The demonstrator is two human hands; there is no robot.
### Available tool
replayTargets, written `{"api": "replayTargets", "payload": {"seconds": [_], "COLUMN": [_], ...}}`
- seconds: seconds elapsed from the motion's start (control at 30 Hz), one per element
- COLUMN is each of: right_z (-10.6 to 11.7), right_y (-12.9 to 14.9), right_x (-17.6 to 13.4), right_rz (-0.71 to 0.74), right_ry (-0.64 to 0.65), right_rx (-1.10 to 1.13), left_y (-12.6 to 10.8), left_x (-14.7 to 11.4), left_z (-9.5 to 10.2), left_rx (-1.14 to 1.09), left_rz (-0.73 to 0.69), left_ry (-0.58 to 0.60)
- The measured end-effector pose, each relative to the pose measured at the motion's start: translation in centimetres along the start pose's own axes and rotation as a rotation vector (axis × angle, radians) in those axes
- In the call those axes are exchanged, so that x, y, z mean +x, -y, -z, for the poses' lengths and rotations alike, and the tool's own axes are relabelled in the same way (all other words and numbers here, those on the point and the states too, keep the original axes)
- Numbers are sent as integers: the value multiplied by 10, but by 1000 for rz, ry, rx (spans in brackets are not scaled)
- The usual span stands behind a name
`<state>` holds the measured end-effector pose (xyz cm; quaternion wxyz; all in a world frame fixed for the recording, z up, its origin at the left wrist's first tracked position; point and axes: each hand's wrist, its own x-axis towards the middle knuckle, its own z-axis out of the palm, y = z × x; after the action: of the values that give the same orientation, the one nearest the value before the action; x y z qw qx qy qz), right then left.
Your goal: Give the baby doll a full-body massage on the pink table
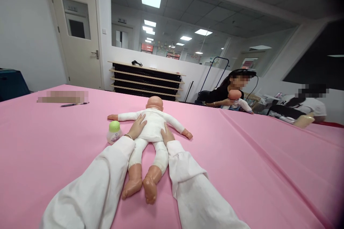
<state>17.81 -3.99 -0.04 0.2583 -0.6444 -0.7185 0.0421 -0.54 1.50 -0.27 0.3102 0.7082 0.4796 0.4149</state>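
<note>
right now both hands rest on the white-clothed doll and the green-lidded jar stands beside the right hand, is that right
Not quite: in the head view the green-lidded jar stands beside the left hand, not the right hand. Both hands do rest on the white-clothed doll.

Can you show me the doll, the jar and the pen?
Baby doll with white cloth body (152,125): head view, on the torso.
Rounded translucent jar with green lid (114,135): head view, below the lid.
Slim dark pen (74,105): head view, mid-barrel.
</note>
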Motion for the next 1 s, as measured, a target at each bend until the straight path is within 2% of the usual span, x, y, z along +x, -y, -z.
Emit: {"api": "replayTargets", "payload": {"seconds": [0.07,0.1,0.17,0.3,0.43,0.53,0.7,0.87,1.0], "right_z": [1,2,8,16,20,23,32,31,22], "right_y": [9,14,25,36,33,31,32,33,28], "right_x": [1,-1,-9,-34,-63,-82,-101,-105,-102], "right_rz": [-89,-89,11,312,459,523,526,610,595], "right_ry": [34,61,116,232,311,322,323,285,223], "right_rx": [-9,-17,-45,-89,-81,0,182,211,213], "left_y": [4,7,11,14,10,8,11,16,6], "left_x": [1,2,4,5,3,1,2,4,-4], "left_z": [-1,-2,-3,-4,-2,1,1,-1,-5], "left_rx": [0,4,20,48,46,48,53,58,68], "left_rz": [-22,-40,-72,-77,-58,-54,-38,-29,-23], "left_ry": [-10,-14,-18,-27,-21,-6,16,7,-30]}}
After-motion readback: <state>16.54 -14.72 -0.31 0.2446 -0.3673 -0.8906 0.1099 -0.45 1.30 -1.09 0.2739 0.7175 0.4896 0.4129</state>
